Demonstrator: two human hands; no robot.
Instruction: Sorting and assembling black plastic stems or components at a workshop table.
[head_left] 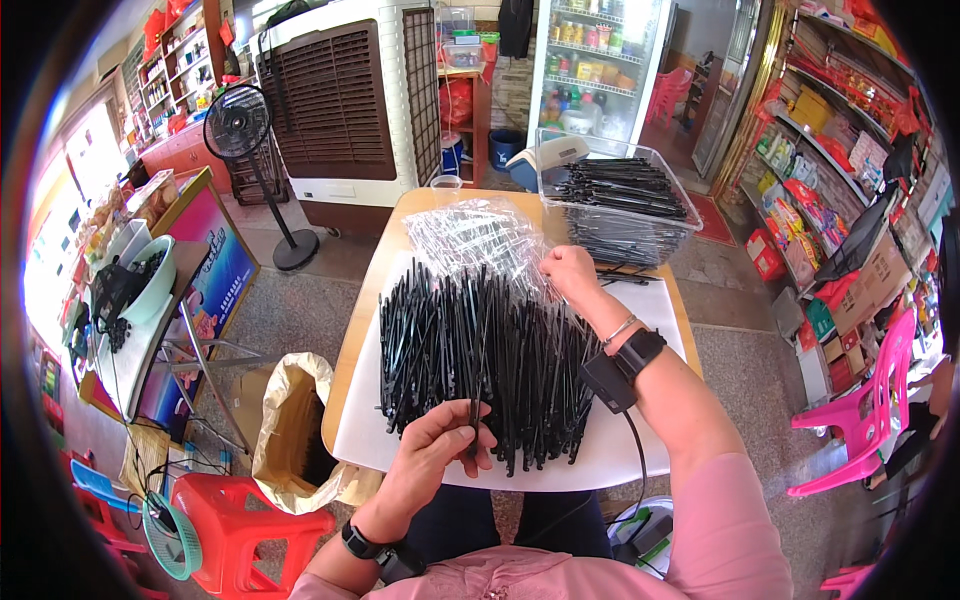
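Observation:
A thick heap of long, thin black plastic strips [430, 340] lies lengthwise on a white sheet [355, 440] over the wooden table. At the heap's near edge, my left hand [440, 445] is closed around a thin black strip [474, 412] held between thumb and fingers. My right hand [572, 276] reaches beyond the heap with its fingers pinched together at the edge of a pile of clear, shiny thin plastic pieces [470, 230]. What it pinches, if anything, is too small to make out. A few black strips lie just right of that hand.
A clear plastic bin [690, 215] full of similar black strips stands at the table's far right corner. A clear cup [446, 186] sits at the far edge. Left of the table are a large paper sack [285, 400] and a red stool [215, 500]; a pink chair [865, 420] is at right.

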